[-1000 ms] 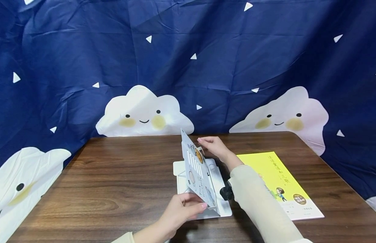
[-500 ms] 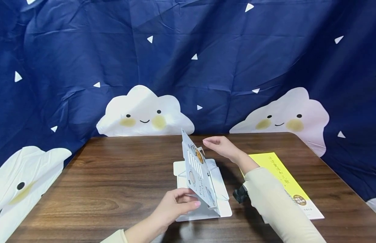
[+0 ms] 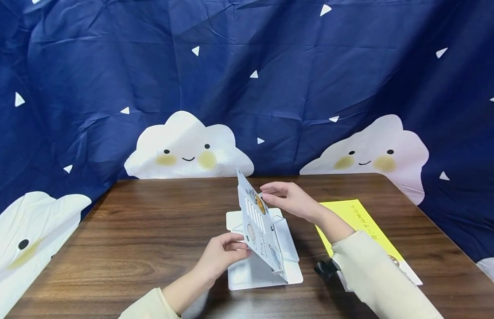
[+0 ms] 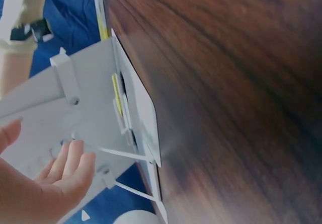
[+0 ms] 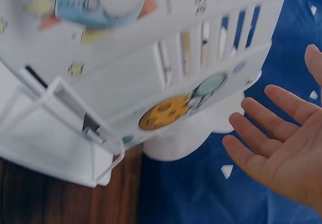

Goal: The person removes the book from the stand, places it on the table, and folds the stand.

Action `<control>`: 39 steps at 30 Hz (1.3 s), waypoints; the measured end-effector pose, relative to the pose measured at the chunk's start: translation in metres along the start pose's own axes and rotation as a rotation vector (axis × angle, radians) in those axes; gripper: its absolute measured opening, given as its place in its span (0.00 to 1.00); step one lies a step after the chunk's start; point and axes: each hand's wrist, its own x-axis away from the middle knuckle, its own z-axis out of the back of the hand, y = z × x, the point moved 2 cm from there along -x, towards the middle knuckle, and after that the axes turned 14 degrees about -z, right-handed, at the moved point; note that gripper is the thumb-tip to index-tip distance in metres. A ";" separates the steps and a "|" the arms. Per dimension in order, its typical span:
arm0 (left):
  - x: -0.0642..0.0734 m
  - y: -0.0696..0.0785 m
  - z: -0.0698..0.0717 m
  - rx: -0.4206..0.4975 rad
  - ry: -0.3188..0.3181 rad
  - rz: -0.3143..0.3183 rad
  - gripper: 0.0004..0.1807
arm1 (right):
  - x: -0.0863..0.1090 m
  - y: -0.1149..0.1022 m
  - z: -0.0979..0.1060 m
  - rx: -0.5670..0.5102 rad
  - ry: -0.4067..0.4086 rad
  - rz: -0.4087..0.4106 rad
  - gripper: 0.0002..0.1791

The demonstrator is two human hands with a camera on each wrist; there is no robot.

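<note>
A white book stand [image 3: 266, 235] has its slotted panel raised at a slant over a flat base [image 3: 247, 277]. The panel carries a cartoon rocket [image 5: 80, 5], an orange moon [image 5: 163, 114] and the words "Tiny universe". My left hand [image 3: 219, 260] is at the panel's left side, fingers loosely bent and nothing in them. In the left wrist view, that hand [image 4: 53, 186] overlaps the panel's back, near a thin support rod [image 4: 123, 154]. On the other side, my right hand [image 3: 290, 199] is held near the panel's far part. Its fingers [image 5: 266, 118] are spread and empty in the right wrist view.
To the right lies a yellow and white book [image 3: 342, 212], partly covered by the right forearm. Everything stands on a dark wooden table [image 3: 163, 226]. Behind its far edge hangs a blue curtain [image 3: 231, 88] with smiling clouds.
My left hand has drawn back leftward and a little farther up along the panel. The right hand moved right, then partly back, with its fingers opening wider. The stand keeps its position.
</note>
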 end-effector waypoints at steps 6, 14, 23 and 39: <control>-0.008 -0.004 0.007 -0.133 -0.001 -0.054 0.22 | 0.020 -0.020 -0.008 -0.037 -0.024 0.060 0.22; -0.028 -0.017 0.015 -0.469 -0.093 -0.112 0.40 | 0.042 -0.046 -0.022 -0.014 -0.006 0.215 0.26; -0.049 -0.037 0.018 -0.598 -0.272 -0.157 0.51 | 0.056 -0.057 -0.041 0.036 -0.078 0.362 0.31; -0.068 -0.051 0.008 -0.546 -0.521 -0.343 0.38 | 0.053 -0.038 -0.065 0.136 -0.063 0.410 0.30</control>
